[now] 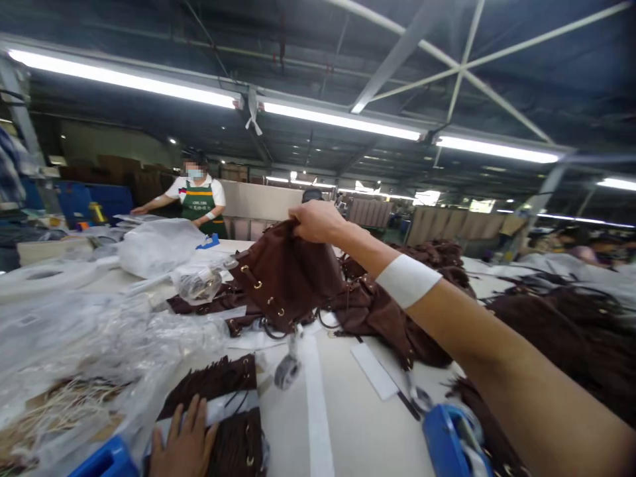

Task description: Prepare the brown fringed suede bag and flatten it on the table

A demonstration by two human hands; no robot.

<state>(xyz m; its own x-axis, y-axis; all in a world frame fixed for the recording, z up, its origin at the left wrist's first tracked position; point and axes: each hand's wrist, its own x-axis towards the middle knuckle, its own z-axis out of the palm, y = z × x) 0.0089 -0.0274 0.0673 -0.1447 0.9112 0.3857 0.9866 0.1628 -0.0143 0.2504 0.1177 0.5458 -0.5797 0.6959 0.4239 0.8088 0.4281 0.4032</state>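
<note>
My right hand (318,222), a white band round its forearm, is closed on the top edge of a dark brown bag (293,275) with gold eyelets and lifts it above the table. At the lower left, my left hand (183,440) lies with its fingers spread on a folded brown fringed bag (243,437), which has a pale strip across its middle. A small roll with a grey wrapping (287,371) is below the lifted bag.
Clear plastic bags (149,331) cover the left side. More brown bags (377,308) lie behind and right. Blue tape dispensers (454,440) stand at the front. A white card (373,371) lies mid-table. Across the table stands a person in a green apron (199,202).
</note>
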